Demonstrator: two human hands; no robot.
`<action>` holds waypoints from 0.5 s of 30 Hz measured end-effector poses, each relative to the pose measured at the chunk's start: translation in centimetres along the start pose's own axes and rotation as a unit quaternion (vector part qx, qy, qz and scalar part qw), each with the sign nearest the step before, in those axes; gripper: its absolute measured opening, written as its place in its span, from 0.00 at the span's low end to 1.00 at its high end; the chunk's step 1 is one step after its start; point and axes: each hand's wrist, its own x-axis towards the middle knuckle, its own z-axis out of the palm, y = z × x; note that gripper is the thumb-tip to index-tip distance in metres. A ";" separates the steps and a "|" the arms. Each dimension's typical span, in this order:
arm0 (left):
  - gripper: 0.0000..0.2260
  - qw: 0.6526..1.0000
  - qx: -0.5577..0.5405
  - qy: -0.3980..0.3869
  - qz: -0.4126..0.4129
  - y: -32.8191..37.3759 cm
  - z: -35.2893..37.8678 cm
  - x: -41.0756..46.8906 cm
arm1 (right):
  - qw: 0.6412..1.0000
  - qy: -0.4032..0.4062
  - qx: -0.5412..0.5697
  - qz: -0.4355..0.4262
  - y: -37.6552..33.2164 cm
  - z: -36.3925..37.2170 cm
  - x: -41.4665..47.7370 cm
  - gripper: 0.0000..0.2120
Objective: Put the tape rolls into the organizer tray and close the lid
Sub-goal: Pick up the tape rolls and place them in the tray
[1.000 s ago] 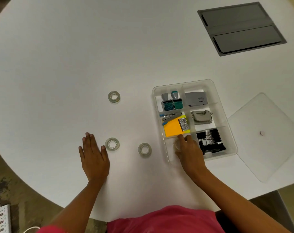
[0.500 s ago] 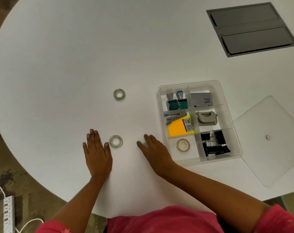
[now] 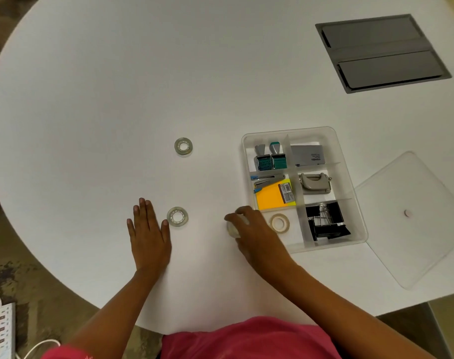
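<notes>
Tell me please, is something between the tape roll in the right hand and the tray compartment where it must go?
Nothing visible blocks it. The right hand grips a tape roll beside the organizer tray, whose lid lies off to the side. Only the low tray wall is between; one roll already lies inside.

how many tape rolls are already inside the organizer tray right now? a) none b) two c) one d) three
c: a single tape roll lies in the near left compartment of the organizer tray; two rolls lie loose on the table and another is under the right hand.
</notes>
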 end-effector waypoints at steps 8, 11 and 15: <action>0.28 1.000 0.006 -0.013 0.004 0.0 -0.1 -0.1 | 0.975 0.055 0.136 0.165 4.0 -2.0 -3.2 0.21; 0.28 1.000 0.013 -0.023 0.015 0.3 0.1 -0.7 | 0.967 0.007 0.149 0.205 5.0 -0.8 -3.3 0.22; 0.29 0.999 0.015 -0.025 0.023 0.6 0.3 -1.5 | 0.963 -0.024 0.128 0.234 5.5 0.6 -2.7 0.25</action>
